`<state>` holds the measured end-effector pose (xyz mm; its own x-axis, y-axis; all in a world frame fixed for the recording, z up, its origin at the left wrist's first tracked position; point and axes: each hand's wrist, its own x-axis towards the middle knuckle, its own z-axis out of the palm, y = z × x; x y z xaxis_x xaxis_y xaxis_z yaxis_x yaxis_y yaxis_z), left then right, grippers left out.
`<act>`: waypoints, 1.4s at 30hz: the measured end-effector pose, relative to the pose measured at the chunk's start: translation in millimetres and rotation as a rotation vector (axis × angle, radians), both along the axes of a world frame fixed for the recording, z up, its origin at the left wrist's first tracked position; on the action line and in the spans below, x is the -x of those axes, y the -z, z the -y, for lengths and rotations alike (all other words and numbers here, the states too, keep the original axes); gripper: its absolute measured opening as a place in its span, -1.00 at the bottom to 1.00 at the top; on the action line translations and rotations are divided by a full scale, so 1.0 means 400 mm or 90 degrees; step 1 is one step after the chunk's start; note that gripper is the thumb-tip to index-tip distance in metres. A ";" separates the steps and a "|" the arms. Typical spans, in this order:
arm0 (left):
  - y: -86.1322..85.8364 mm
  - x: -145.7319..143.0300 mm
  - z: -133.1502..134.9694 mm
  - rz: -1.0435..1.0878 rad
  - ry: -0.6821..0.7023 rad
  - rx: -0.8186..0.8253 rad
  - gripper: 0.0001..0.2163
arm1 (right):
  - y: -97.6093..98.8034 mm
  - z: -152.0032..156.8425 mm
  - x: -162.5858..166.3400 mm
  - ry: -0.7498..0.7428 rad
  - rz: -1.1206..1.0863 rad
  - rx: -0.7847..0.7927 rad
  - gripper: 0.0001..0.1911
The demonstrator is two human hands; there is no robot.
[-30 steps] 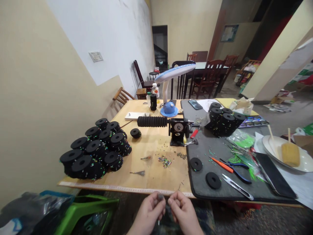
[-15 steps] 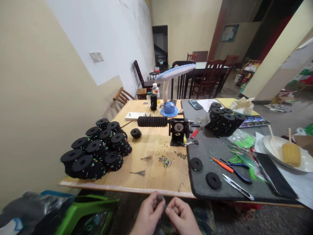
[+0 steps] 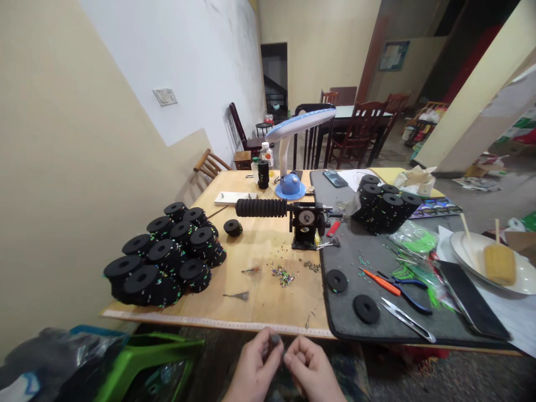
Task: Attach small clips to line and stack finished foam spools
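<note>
Two hands sit close together: the left hand [image 3: 255, 365] pinches a small dark grey lump [image 3: 275, 339] between its fingertips, and the right hand [image 3: 312, 371], fingers drawn together, rests just beside it. Both are just in front of the near edge of the wooden surface [image 3: 280, 307], where black foam spools [image 3: 157, 251] are piled, a small winding machine [image 3: 305, 220] stands, and a grey mat [image 3: 343, 318] lies alongside.

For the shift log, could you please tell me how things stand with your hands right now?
Left hand pinching small dark grey piece; right hand close beside it. Wooden table edge just ahead.
</note>
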<state>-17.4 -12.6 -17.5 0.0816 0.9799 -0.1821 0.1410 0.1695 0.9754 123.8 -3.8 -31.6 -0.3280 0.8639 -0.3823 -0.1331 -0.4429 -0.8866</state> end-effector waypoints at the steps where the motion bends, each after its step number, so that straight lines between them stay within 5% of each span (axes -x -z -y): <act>1: 0.001 0.001 0.001 -0.008 0.007 -0.007 -0.81 | 0.000 -0.001 0.000 0.006 0.001 -0.001 -0.37; 17: -0.010 0.002 0.009 -0.138 0.090 -0.073 -0.84 | 0.003 -0.001 -0.007 0.055 -0.025 -0.034 -0.41; 42: -0.031 -0.029 -0.005 -0.048 0.018 0.001 -0.86 | 0.020 -0.013 -0.008 0.125 -0.066 -0.038 -0.44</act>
<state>-5.9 -10.7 -5.0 0.0951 0.9771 -0.1903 0.2183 0.1661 0.9616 127.0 1.4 -39.8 -0.1860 0.9353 -0.3009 -0.3037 -0.3460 -0.8877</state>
